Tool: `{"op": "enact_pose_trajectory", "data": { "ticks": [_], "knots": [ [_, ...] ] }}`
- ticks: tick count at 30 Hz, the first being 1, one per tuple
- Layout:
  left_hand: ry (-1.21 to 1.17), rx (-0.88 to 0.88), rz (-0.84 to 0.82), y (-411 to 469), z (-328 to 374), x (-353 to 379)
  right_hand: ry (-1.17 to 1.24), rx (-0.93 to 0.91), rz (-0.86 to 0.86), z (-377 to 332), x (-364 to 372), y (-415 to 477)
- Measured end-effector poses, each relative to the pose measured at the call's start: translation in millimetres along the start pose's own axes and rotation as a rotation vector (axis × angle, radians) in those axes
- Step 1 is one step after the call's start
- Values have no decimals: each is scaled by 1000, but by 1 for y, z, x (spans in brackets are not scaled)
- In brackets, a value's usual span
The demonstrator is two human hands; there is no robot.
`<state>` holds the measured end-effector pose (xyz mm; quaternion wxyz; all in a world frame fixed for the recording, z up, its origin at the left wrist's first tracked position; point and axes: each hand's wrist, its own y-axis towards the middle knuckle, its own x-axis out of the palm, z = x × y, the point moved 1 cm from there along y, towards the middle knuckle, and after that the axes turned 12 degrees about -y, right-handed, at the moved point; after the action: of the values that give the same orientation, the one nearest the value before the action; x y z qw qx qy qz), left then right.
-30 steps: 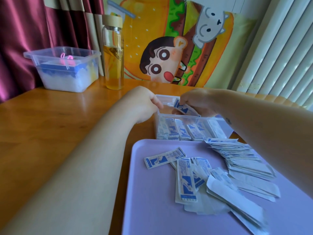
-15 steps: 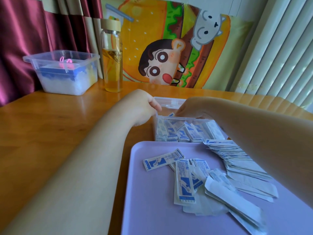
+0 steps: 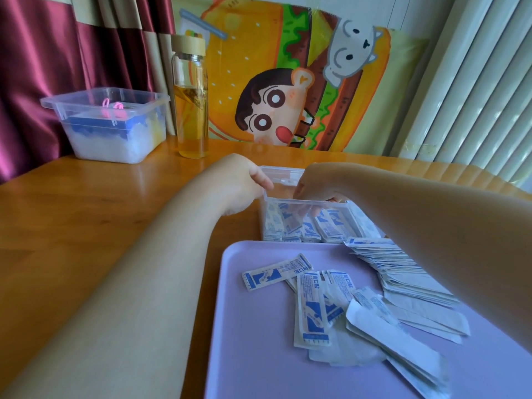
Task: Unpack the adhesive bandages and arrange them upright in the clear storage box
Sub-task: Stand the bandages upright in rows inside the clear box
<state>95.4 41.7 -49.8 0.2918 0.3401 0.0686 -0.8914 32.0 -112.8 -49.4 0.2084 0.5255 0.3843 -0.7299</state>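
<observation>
Right grip (image 3: 319, 188), its hold hidden, has sunk into the clear storage box (image 3: 282, 171) just below, carrying down the one it held above to join the upright adhesive bandages (image 3: 331, 226), while left grip (image 3: 244, 182) clasps the rim beside it, so another is nearly filed.

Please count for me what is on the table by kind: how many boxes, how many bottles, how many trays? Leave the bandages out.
Clear plastic boxes: 2, the clear storage box and a larger tub
Glass bottle: 1
Purple tray: 1
Total: 4
</observation>
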Motion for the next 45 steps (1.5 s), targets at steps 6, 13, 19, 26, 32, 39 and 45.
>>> {"op": "enact_pose_trajectory", "data": {
  "ticks": [6,13,19,26,32,39,45],
  "knots": [
    [0,13,30,2,-3,3,28,-21,44,5,-2,-2],
    [32,6,74,-10,7,3,308,-280,693,19,1,-78],
    [102,94,184,-43,33,-4,-32,-314,136,43,54,-160],
    [356,-35,-346,-74,47,59,-92,-260,86,57,98,-174],
    [156,-28,-263,-74,51,75,70,-237,71,79,104,-176],
    [-110,55,-181,-65,38,89,92,-187,196,92,113,-170],
    [-585,-27,-228,-69,32,84,1097,-272,354,79,94,-149]
  ]
}}
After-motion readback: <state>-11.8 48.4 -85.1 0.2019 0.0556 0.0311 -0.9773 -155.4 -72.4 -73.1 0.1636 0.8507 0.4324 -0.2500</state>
